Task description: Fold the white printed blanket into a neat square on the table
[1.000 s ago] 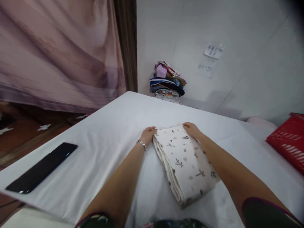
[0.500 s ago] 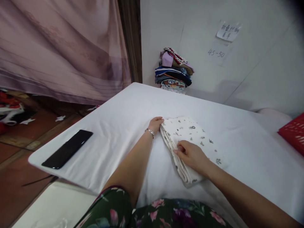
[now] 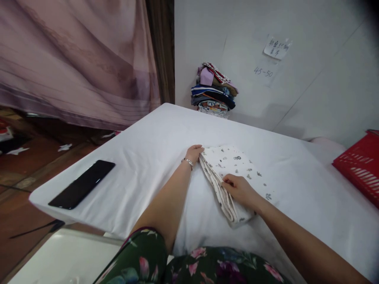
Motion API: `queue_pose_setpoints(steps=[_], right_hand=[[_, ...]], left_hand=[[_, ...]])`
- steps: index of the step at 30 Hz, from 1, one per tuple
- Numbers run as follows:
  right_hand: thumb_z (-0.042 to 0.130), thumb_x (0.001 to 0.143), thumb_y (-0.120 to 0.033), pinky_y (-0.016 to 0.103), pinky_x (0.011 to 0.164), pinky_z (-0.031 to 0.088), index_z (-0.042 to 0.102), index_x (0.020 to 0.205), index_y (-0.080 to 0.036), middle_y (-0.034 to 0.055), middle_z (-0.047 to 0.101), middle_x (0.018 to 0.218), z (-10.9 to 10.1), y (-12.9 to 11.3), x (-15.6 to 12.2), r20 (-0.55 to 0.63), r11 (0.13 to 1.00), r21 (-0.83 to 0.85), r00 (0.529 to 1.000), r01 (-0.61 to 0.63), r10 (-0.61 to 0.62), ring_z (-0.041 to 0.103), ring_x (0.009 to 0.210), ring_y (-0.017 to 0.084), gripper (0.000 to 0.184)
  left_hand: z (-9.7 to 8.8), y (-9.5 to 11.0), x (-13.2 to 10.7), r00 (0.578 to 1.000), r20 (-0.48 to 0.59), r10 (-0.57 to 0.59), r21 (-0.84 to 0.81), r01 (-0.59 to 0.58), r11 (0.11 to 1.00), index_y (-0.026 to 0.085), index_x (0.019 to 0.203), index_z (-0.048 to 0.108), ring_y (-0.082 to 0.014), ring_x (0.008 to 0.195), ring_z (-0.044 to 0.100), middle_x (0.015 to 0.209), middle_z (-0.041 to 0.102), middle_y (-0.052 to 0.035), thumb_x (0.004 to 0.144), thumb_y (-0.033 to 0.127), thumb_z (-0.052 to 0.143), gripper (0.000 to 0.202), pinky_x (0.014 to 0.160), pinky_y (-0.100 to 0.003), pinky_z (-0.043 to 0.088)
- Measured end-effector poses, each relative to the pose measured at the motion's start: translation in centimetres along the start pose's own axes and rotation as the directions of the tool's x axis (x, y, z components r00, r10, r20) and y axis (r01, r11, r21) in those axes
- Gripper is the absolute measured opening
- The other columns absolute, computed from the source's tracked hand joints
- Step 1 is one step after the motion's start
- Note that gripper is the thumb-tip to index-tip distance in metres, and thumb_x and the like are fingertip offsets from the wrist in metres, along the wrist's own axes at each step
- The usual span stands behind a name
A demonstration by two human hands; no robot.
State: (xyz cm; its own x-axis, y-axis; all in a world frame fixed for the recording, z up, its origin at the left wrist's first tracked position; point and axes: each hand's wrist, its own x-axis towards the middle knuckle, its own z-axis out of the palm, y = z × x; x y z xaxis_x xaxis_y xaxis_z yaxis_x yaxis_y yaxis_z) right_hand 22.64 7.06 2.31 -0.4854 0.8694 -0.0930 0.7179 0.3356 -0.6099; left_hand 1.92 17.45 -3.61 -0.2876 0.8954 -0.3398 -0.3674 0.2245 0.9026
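A folded white cloth (image 3: 241,165) with small grey and brown prints lies on the white-covered table (image 3: 154,138). Its layered edge faces left, toward me. At the cloth's far left corner, my left hand (image 3: 194,153) is closed, the fingers pressed on that corner. My right hand (image 3: 238,188) pinches the upper layer partway along the layered edge, thumb and forefinger together. The exact kind of cloth item cannot be made out.
A black phone (image 3: 83,184) lies at the table's left end. Folded clothes (image 3: 213,90) are stacked by the wall at the far edge. A red plastic basket (image 3: 361,161) stands at the right. Handwritten paper notes (image 3: 276,48) hang on the wall.
My right hand has shifted slightly along the cloth's edge and now pinches the top layer. My left hand stays at the corner. The view has turned a little to the right.
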Motion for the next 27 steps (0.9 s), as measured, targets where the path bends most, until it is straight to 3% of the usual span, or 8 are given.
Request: queue_pose_setpoints(steps=[6,12,18,22,27], right_hand=[[0.046,0.079,-0.029,0.024,0.052,0.034,0.053,0.071,-0.023,-0.0037,0.055,0.057,0.6,-0.4,0.0,-0.034,0.999,-0.018,0.999,-0.031,0.030,0.050,0.054,0.013,0.013],[0.043,0.079,-0.026,0.024,0.051,0.032,0.050,0.088,-0.025,-0.0053,0.055,0.057,0.9,-0.8,-0.4,-0.112,0.999,-0.003,0.993,-0.033,0.033,0.049,0.052,0.014,0.012],[0.038,0.084,-0.027,0.024,0.052,0.030,0.050,0.097,-0.025,-0.0052,0.052,0.056,-0.1,-1.1,-0.6,-0.139,0.995,-0.101,0.990,0.012,-0.026,0.047,0.050,0.014,0.018],[0.038,0.084,-0.023,0.024,0.062,0.032,0.058,0.090,-0.024,-0.0002,0.061,0.075,-0.6,-1.5,-0.6,-0.020,0.959,-0.264,0.994,0.099,-0.108,0.054,0.071,0.015,0.020],[0.037,0.086,-0.021,0.024,0.065,0.031,0.059,0.086,-0.020,0.0031,0.063,0.085,-0.1,-2.4,-0.5,0.061,0.887,-0.459,0.998,0.035,-0.008,0.056,0.079,0.015,0.022]], left_hand=[[0.1,0.0,0.0,1.000,-0.005,0.008,0.000,-0.008,1.000,0.015,0.087,0.064,-0.0107,0.055,0.050,0.065,0.058,0.0000,0.059,0.017,0.072,0.029,0.054,-0.024,0.039],[0.1,0.1,0.0,1.000,-0.010,0.008,0.009,-0.008,1.000,0.016,0.087,0.065,-0.0105,0.056,0.050,0.066,0.059,-0.0005,0.059,0.017,0.072,0.029,0.052,-0.022,0.038],[0.2,0.2,-0.1,1.000,-0.005,0.005,0.021,-0.005,1.000,0.015,0.091,0.064,-0.0110,0.058,0.051,0.071,0.061,-0.0019,0.061,0.017,0.071,0.031,0.054,-0.023,0.040],[0.2,0.1,0.0,1.000,0.000,0.013,0.028,-0.013,1.000,0.016,0.089,0.064,-0.0102,0.059,0.051,0.071,0.060,-0.0011,0.061,0.019,0.071,0.030,0.055,-0.022,0.039],[0.1,0.0,0.2,1.000,0.010,0.019,0.035,-0.020,0.999,0.017,0.088,0.064,-0.0106,0.061,0.052,0.072,0.061,-0.0004,0.059,0.021,0.073,0.031,0.058,-0.023,0.040]])
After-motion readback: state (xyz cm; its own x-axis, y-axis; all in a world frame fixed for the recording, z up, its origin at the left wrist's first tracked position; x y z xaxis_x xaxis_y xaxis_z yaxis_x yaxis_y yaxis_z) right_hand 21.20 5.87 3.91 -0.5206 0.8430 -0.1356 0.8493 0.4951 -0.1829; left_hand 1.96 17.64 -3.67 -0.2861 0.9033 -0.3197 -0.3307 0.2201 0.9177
